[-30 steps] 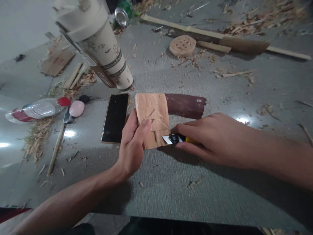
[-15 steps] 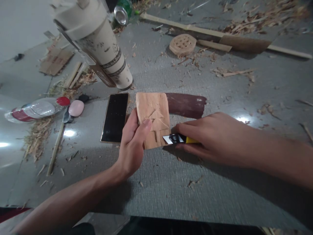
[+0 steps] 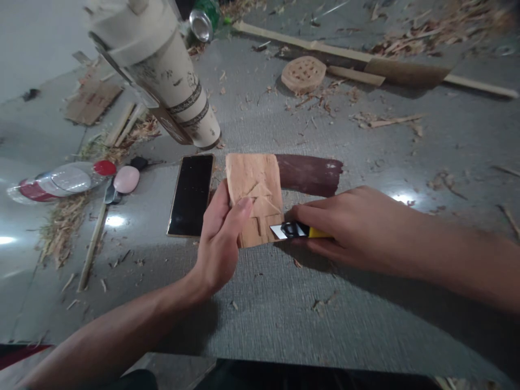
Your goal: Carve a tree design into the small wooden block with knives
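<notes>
A small pale wooden block (image 3: 252, 170) with a tree-like shape carved in relief is gripped along its left side by my left hand (image 3: 221, 233), thumb pressed on its face. My right hand (image 3: 345, 227) is closed around a yellow and black utility knife (image 3: 298, 230). The knife's blade lies against the lower right part of the block, beside the carved trunk. Behind the block, a dark brown strip (image 3: 311, 174) sticks out to the right. Just left of my left hand lies a black phone (image 3: 190, 195).
A tall white tumbler (image 3: 174, 81) stands behind the phone. At the left lie a plastic bottle (image 3: 65, 181), a pink oval object (image 3: 127, 179) and a thin stick (image 3: 93, 249). Further back are a carved wooden disc (image 3: 304, 75), a long saw-like tool (image 3: 406, 71), a green can (image 3: 203, 21) and wood shavings (image 3: 439, 38).
Almost nothing differs. Both hands, the block and the knife hold nearly the same place; the fingers of my right hand have shifted very slightly.
</notes>
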Demonstrator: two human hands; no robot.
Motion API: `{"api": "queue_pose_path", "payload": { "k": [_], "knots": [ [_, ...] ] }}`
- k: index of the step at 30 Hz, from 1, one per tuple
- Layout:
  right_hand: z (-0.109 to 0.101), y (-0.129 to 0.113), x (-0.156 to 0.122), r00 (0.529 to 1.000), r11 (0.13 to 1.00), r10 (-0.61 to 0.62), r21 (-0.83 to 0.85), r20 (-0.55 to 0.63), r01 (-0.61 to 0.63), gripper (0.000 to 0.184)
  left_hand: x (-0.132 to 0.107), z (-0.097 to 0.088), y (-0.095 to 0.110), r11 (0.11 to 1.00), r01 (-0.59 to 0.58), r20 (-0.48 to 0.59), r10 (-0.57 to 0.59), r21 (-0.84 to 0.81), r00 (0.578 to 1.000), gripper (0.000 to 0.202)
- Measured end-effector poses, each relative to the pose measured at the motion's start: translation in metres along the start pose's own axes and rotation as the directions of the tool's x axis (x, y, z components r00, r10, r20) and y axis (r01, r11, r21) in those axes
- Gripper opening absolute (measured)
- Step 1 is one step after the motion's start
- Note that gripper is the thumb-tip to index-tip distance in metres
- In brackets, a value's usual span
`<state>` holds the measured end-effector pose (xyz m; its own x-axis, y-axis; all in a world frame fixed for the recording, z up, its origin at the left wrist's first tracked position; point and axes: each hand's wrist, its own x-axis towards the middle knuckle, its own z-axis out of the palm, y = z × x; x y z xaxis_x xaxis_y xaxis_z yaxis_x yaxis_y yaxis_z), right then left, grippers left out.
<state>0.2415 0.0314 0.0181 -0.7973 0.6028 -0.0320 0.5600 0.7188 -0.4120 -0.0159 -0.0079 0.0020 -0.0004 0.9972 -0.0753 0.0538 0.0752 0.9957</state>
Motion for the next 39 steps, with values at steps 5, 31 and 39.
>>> {"api": "queue_pose_path", "payload": {
  "k": [5,31,39],
  "knots": [
    [-0.0018,-0.0006,-0.0007,0.999,1.000,0.014,-0.001,0.031,-0.014,0.015,0.0001,0.0008,-0.0020,1.000,-0.009,-0.016,0.009,-0.020,1.000,0.038],
    [-0.0015,-0.0016,-0.0004,1.000,1.000,-0.007,-0.021,0.012,0.008,0.008,0.0011,0.0013,0.0006,0.997,0.018,0.055,-0.014,-0.070,0.998,0.033],
    [-0.0012,-0.0010,-0.0005,1.000,1.000,-0.016,-0.023,-0.017,0.015,0.005,0.0015,0.0010,0.0010,0.999,0.014,0.059,-0.012,-0.041,0.998,0.033]
  ]
}}
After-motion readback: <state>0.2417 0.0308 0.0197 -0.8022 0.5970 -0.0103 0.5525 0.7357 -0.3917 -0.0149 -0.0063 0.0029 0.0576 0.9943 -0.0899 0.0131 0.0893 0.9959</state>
